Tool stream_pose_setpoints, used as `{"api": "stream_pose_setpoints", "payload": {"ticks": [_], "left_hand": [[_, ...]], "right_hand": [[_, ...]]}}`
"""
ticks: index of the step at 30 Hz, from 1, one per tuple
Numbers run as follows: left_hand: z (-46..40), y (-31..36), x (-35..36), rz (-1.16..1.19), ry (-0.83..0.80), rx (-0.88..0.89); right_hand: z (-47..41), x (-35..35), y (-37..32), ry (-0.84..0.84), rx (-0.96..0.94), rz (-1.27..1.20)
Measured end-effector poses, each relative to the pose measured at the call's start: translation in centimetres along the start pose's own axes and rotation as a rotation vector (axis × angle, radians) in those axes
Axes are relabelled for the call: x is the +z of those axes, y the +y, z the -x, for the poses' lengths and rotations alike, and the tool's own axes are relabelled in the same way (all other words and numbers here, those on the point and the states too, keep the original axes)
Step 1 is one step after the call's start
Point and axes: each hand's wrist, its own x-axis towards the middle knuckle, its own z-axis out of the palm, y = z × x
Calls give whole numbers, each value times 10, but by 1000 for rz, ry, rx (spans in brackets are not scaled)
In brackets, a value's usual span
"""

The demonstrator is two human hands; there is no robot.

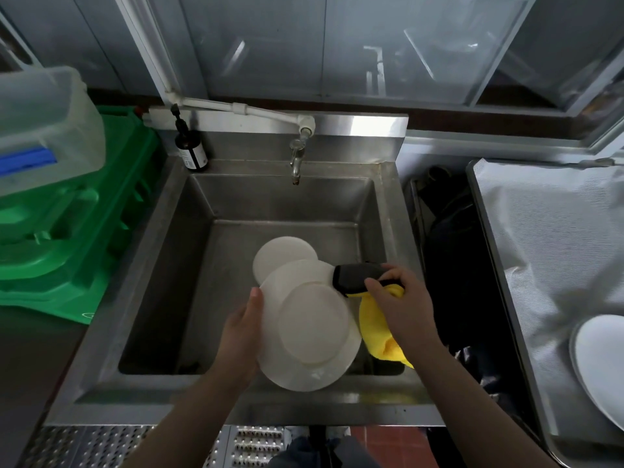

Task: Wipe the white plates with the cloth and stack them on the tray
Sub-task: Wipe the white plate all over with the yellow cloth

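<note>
Square stainless-steel sink, smooth and dull-sheened. Three round white plates show: one, glossy with a raised foot ring, is held tilted over the basin, held plate; a second plate lies flat on the sink floor behind it; a third plate rests on the tray, which carries a quilted white liner. Left hand supports the held plate's rim, fingers extended. Right hand has its grip closed around one soft yellow-and-grey cloth beside that plate.
</note>
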Motion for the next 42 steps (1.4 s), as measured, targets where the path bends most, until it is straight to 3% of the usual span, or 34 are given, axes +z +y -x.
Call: {"api": "stream_pose_setpoints", "payload": {"ticks": [10, 18, 36, 42], "left_hand": [[-1, 2, -3, 29, -13, 51], [-5, -1, 0, 9, -70, 77], [-5, -1, 9, -329, -122, 228], [-5, -2, 11, -368, -151, 246]], "right_hand": [[-4, 6, 6, -275, 169, 66], [-13, 14, 15, -169, 112, 16], [-5, 46, -18, -145, -219, 231], [12, 63, -23, -203, -518, 318]]}}
